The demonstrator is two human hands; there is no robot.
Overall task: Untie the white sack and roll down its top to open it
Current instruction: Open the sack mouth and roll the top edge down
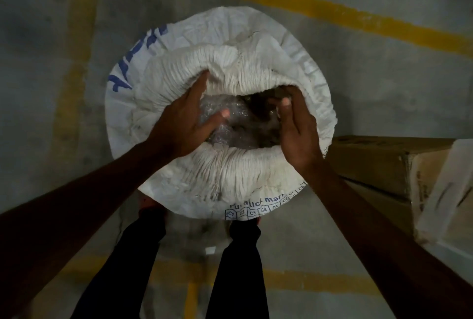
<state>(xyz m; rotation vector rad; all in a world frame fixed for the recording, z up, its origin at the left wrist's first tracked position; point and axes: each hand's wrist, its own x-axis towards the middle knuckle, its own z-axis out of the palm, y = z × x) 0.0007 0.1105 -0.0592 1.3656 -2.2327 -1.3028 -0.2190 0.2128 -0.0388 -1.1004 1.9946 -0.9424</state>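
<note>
The white sack (220,111) stood on the floor (51,88) between your feet, already untied, its top bunched into a thick roll. Your left hand (183,120) and right hand (297,129) were spread wide on the rim, gripping nothing tight. A hard push could have tipped it over.

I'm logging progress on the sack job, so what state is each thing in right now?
white sack: upright on the floor, untied, mouth open, top bunched outward in a thick roll.
clear plastic liner: showing inside the mouth, crinkled.
left hand: fingers inside the mouth against the rim.
right hand: fingers curled over the rim.
cardboard box: closed, beside the sack.
</note>
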